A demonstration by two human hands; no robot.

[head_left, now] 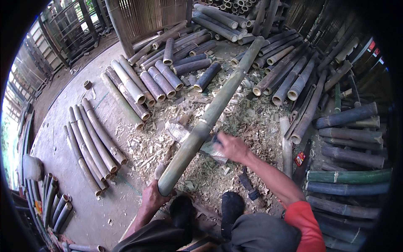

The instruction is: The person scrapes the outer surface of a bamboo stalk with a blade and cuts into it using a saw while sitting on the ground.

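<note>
A long greenish-grey bamboo pole [222,96] slants from my lap toward the far right, with a joint ring near its middle. Around its near end my left hand [152,196] is closed, the fingers partly hidden by the pole. Just right of the pole, my right hand [231,147] is closed on a dark handle [217,139]. A pale, blurred blade-like shape [213,152] shows below that hand; whether it joins the handle I cannot tell. Wood chips [197,168] lie thickly beneath the pole. Between my dark shoes [231,210] and the right forearm rests a dark tool [247,185].
Cut bamboo lengths [161,77] lie beyond the chips, with more stacked at the right [348,176]. Several thin bamboo pieces [92,143] are laid out on the left floor. A small red packet [299,159] sits right of the chips. A woven wall [147,19] stands behind.
</note>
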